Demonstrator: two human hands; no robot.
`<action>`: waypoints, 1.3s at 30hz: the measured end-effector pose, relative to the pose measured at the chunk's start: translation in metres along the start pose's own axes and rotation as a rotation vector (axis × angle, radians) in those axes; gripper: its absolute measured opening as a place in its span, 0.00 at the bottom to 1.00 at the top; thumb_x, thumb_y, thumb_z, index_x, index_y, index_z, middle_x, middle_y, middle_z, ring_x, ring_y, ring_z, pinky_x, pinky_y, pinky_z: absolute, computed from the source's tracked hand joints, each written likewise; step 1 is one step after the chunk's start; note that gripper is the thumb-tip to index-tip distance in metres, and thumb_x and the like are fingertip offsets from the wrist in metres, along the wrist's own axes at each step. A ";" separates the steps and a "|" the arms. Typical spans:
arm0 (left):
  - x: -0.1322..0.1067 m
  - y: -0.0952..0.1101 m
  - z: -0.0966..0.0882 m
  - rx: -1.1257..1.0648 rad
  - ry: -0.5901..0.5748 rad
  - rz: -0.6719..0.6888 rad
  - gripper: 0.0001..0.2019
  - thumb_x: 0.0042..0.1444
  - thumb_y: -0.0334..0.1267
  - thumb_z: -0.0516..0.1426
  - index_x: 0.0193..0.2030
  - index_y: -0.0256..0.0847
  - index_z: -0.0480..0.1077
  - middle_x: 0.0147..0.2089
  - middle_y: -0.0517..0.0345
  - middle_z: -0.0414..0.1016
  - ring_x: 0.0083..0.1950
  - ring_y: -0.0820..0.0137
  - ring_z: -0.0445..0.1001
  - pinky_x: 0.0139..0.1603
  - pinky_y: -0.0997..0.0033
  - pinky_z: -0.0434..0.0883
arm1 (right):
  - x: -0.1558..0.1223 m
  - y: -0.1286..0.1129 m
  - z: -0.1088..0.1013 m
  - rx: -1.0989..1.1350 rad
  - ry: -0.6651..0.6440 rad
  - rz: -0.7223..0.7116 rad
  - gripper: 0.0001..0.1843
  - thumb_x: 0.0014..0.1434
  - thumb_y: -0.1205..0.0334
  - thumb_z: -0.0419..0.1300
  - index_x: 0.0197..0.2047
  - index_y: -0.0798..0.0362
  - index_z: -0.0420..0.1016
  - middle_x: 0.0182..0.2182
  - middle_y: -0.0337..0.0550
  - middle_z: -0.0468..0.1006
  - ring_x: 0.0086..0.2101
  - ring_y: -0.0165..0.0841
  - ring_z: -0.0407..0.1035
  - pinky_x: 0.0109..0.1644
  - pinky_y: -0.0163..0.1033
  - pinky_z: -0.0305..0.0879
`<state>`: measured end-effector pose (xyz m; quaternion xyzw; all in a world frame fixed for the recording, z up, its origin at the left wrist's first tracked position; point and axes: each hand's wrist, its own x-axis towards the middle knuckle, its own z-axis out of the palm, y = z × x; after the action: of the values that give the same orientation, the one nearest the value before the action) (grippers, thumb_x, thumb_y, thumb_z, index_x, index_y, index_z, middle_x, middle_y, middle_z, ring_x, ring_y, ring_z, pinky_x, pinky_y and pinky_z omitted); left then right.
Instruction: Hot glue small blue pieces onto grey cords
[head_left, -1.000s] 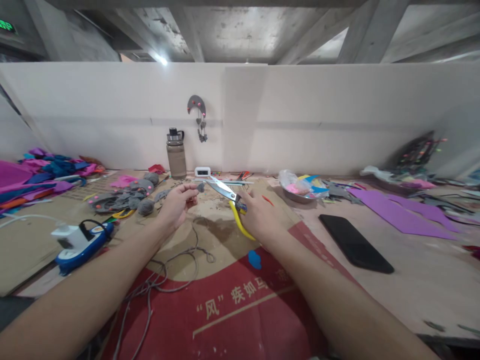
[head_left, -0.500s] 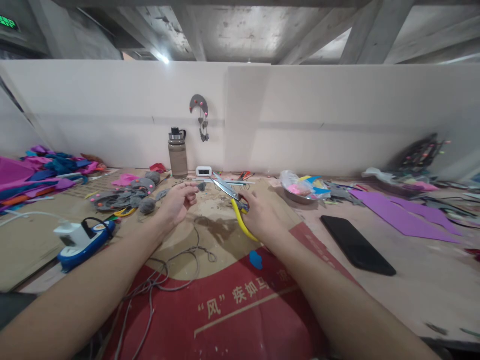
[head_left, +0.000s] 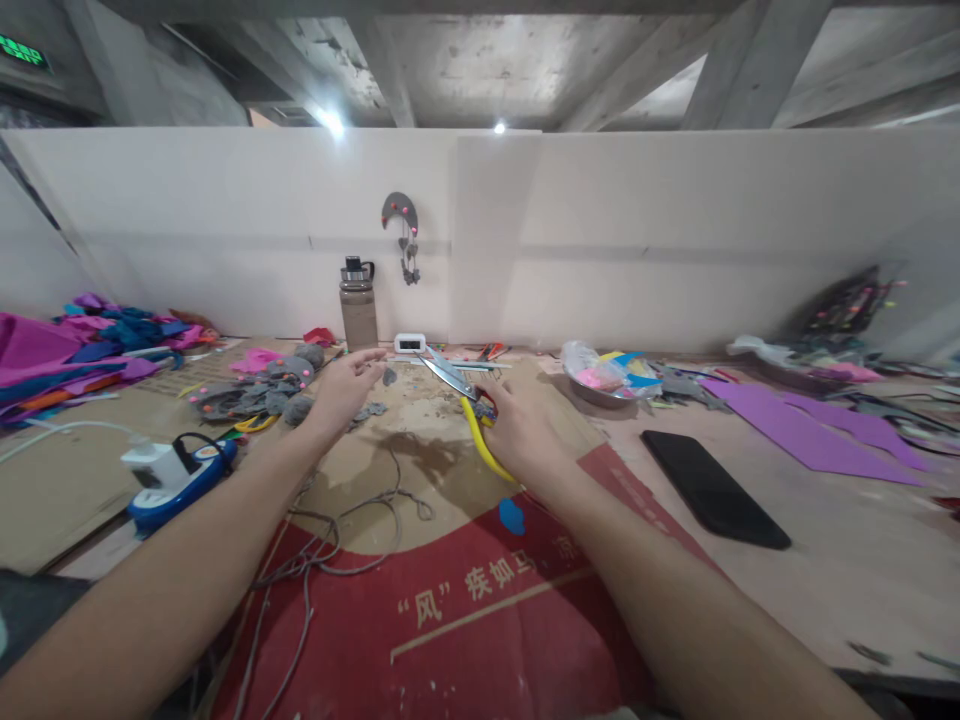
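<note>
My left hand [head_left: 346, 388] is closed, pinching a small dark grey felt piece [head_left: 389, 377] at its fingertips. Yellow-handled scissors [head_left: 450, 378] are gripped in my right hand [head_left: 510, 425], blades pointing up and left and slightly apart. Just below my left hand, grey felt scraps [head_left: 369, 412] lie on the cardboard [head_left: 450, 500]. Behind my left wrist rests a heap of grey felt pieces with pink dots [head_left: 255, 385], partly hidden. A tangled grey cord [head_left: 330, 560] spreads over the cardboard between my forearms, near a blue scrap [head_left: 512, 517].
A water bottle [head_left: 359, 310] and a small white digital display [head_left: 409, 343] stand by the partition. Left are colourful felt scraps [head_left: 97, 340] and a blue power strip [head_left: 180, 490]. Right are a metal bowl [head_left: 600, 393], a black phone [head_left: 712, 490] and purple sheets [head_left: 795, 420].
My left hand has moved slightly left and up with the grey felt piece, uncovering grey scraps beneath it. My right hand and the scissors have hardly moved.
</note>
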<state>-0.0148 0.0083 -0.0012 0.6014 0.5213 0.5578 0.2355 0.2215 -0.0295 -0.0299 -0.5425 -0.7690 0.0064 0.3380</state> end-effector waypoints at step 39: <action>-0.018 0.011 0.016 -0.521 -0.339 -0.353 0.18 0.41 0.38 0.66 0.40 0.39 0.72 0.34 0.58 0.72 0.30 0.76 0.70 0.27 0.78 0.64 | -0.006 -0.011 0.000 -0.385 0.111 -0.267 0.19 0.56 0.62 0.53 0.52 0.46 0.63 0.42 0.48 0.67 0.40 0.38 0.62 0.38 0.38 0.56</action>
<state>0.0065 -0.0066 -0.0032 0.5058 0.4107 0.5151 0.5569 0.2138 -0.0389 -0.0291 -0.4902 -0.8010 -0.2149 0.2681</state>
